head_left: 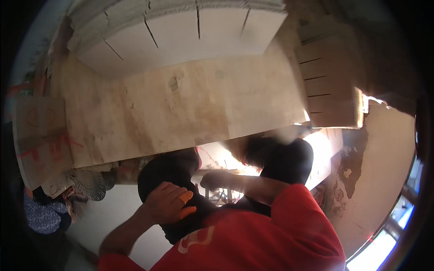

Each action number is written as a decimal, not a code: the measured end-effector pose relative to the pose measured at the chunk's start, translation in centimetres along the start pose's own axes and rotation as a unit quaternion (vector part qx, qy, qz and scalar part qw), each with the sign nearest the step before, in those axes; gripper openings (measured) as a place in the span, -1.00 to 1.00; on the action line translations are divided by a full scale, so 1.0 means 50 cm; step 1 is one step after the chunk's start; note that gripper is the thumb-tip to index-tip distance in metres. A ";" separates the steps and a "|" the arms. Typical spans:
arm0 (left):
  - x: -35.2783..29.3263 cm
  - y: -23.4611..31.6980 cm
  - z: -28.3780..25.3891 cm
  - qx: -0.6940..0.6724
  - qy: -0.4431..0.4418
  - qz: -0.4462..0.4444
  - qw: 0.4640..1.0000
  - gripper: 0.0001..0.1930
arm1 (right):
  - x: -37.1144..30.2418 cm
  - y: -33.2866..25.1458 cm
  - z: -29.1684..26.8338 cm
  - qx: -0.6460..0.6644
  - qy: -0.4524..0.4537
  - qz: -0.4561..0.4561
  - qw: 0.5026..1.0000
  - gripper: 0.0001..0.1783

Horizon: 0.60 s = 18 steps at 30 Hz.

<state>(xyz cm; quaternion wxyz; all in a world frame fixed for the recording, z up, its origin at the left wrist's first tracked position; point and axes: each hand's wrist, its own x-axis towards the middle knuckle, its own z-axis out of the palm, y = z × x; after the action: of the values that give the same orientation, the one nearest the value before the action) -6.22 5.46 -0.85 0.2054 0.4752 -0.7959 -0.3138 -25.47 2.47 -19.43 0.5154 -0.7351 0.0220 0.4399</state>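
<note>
My left hand (169, 202) rests over my left thigh (169, 174), which is in dark trousers. Two of its fingers wear orange finger covers (186, 203), and those fingers are apart with nothing between them. My right hand (216, 179) is between my knees, below the table's near edge, with its fingers curled in. It is in shadow, so what it holds, if anything, cannot be made out. Pale upright bars (228, 196) show just beneath it. Neither hand touches the wooden tabletop (181, 108) in front of me.
A tall stack of slit cardboard sheets (181, 38) stands along the far side of the table. Another slit stack (327, 86) is at the right. On the left sits a carton (43, 135) with red marks. Patterned cloth (43, 217) lies beyond it. Strong light falls around my right knee.
</note>
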 end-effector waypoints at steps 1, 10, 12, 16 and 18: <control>-0.005 -0.003 0.004 0.011 0.022 0.014 1.000 -0.66 | -0.035 0.002 -0.007 -0.032 0.068 -0.021 0.997 -0.89; -0.023 0.029 0.030 0.030 0.197 0.040 0.979 -0.71 | -0.613 0.115 -0.087 -0.347 0.795 0.232 0.440 -0.75; -0.020 0.028 0.038 0.036 0.208 0.020 0.977 -0.72 | -0.738 0.105 -0.081 -0.327 0.741 0.437 0.392 -0.52; -0.017 0.021 0.041 0.060 0.220 -0.027 0.973 -0.75 | -0.822 0.149 -0.069 -0.143 0.693 0.606 0.364 -0.28; -0.009 0.013 0.035 0.051 0.219 -0.076 0.971 -0.74 | -0.848 0.190 -0.067 -0.115 0.642 0.625 0.429 -0.23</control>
<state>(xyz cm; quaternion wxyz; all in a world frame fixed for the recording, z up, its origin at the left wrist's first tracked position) -7.51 6.60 -1.66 0.3261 0.6014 -0.7078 -0.1760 -53.92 -22.43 2.23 -0.1526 -0.6435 0.7489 0.0420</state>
